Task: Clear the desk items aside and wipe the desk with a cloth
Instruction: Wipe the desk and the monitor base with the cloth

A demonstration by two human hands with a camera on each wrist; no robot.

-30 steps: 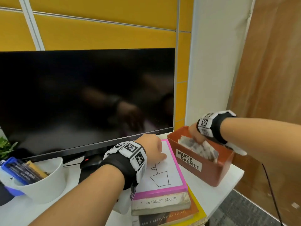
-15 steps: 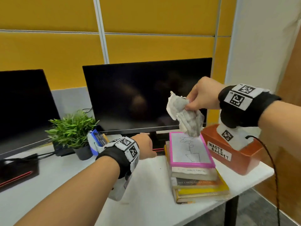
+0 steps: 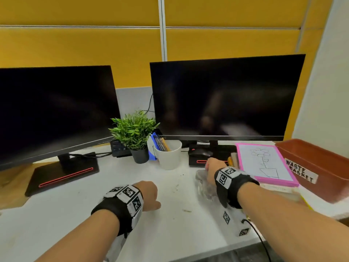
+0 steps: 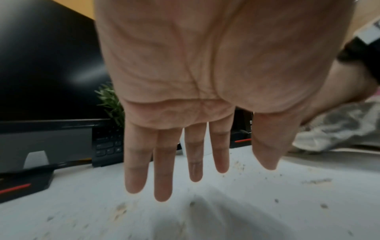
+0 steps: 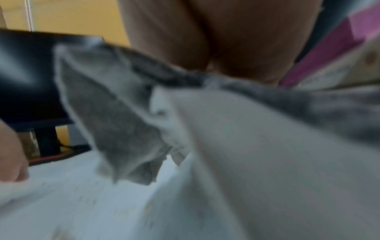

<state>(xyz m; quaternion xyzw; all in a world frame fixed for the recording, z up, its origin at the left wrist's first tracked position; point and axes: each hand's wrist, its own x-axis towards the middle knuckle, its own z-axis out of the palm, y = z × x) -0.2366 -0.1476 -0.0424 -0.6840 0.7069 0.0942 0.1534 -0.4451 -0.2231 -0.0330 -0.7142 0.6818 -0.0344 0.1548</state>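
Note:
A crumpled grey-white cloth (image 3: 203,183) lies bunched on the white desk (image 3: 75,214), just left of the book stack. My right hand (image 3: 212,167) is on top of it and grips it; the fingers are hidden under the hand. In the right wrist view the cloth (image 5: 127,121) hangs blurred from under my palm (image 5: 205,40) down to the desk. My left hand (image 3: 151,195) hovers over the middle of the desk, holding nothing. Its fingers (image 4: 162,178) are straight and point down at the surface. Small crumbs (image 3: 187,210) are scattered between the two hands.
Two dark monitors (image 3: 222,99) (image 3: 54,110) stand at the back, with a potted plant (image 3: 135,133) and a white pen cup (image 3: 169,156) between them. A mouse (image 3: 200,153) sits beneath the right monitor. Stacked books (image 3: 264,163) and an orange waste basket (image 3: 321,167) fill the right edge.
My right hand took the cloth out of the waste basket, lifted it and brought it down left onto the desk. My left hand left the books and moved to the desk's middle.

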